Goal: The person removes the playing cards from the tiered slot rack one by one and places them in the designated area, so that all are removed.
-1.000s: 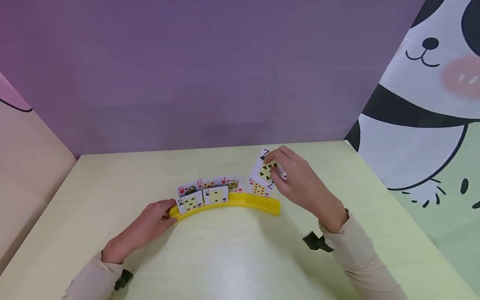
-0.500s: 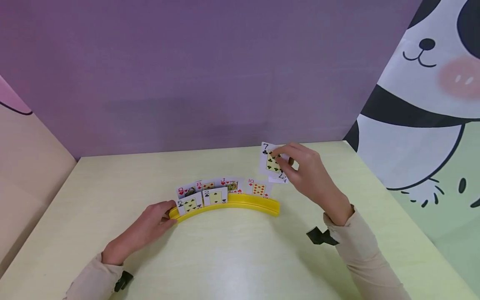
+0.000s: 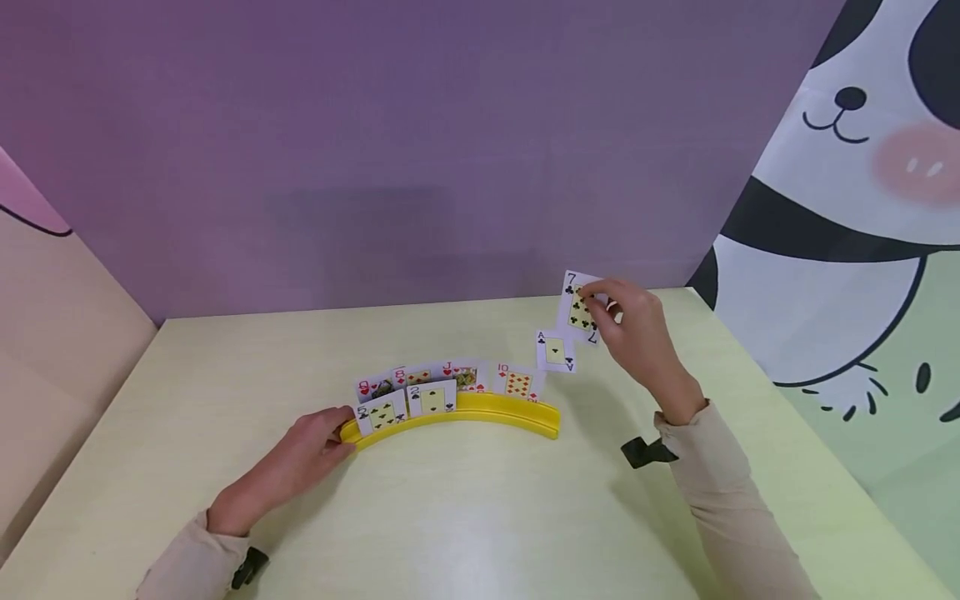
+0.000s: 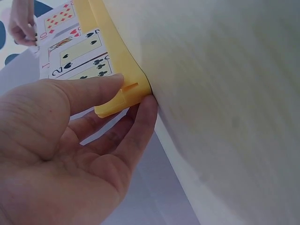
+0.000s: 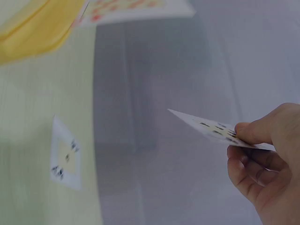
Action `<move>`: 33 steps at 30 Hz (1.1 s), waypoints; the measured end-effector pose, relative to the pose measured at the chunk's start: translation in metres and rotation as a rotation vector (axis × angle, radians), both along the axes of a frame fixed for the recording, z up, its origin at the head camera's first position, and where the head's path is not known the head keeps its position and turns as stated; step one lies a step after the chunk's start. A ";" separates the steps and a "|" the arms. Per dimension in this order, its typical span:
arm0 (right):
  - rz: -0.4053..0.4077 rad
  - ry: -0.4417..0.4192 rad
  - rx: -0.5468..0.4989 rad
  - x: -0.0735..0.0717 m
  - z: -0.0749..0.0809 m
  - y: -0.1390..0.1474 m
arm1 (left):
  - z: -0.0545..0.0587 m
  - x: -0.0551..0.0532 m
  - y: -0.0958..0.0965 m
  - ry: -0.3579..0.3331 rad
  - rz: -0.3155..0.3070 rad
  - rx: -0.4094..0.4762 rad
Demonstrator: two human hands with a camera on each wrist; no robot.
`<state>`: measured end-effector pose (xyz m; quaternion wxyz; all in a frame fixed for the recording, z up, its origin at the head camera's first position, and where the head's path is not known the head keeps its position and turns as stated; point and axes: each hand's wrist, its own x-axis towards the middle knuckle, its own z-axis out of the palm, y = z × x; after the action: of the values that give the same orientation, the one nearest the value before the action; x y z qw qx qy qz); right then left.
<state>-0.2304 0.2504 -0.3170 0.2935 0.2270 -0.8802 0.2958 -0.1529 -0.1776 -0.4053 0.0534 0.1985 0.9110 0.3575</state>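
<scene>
Pinched the seven of clubs (image 3: 573,308) in the right hand (image 3: 636,333), thumb on the printed face and fingers folded in behind. Held it tilted in the air, well off the worktop (image 3: 450,517), crossing the line of its far edge in the head view. Could not tell how high.

Gripped the left end of the yellow rack (image 3: 498,410) with the left hand (image 3: 303,454), thumb along the front and fingers curled against the opposite side. Had the rack resting on the worktop, well in from the left and right edges, bowed towards the far edge.

Showed six cards in the rack. Counted, along its back row from the left, the queen of hearts (image 3: 378,388), the eight of diamonds (image 3: 415,375) and the jack of hearts (image 3: 467,377), then, past a small gap, the ten of diamonds (image 3: 518,383) near the right end. Found in front, at the left end, the five of clubs (image 3: 381,413), partly covering the queen, and just beside it the two of spades (image 3: 432,398), partly covering the eight.

Left a black ace (image 3: 555,351) lying face up on the worktop, between the rack's right end and the far edge, apart from the ten.

Wore pale sleeves (image 3: 727,500) on both arms, with a black gadget (image 3: 647,452) at each wrist. Faced a purple wall (image 3: 450,150) beyond the far edge, with a painted panda (image 3: 847,208) past the right edge.
</scene>
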 end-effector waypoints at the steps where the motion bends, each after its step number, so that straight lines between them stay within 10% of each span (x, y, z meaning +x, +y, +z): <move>1: -0.016 -0.010 0.001 -0.004 -0.003 0.002 | -0.001 0.000 0.000 0.000 0.003 0.000; 33: -0.159 -0.311 -0.025 -0.055 -0.080 0.055 | 0.000 0.001 -0.001 -0.005 0.003 0.006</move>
<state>-0.2856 0.3055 -0.3968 0.1792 0.1043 -0.9264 0.3142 -0.1517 -0.1782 -0.4057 0.0545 0.1966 0.9101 0.3606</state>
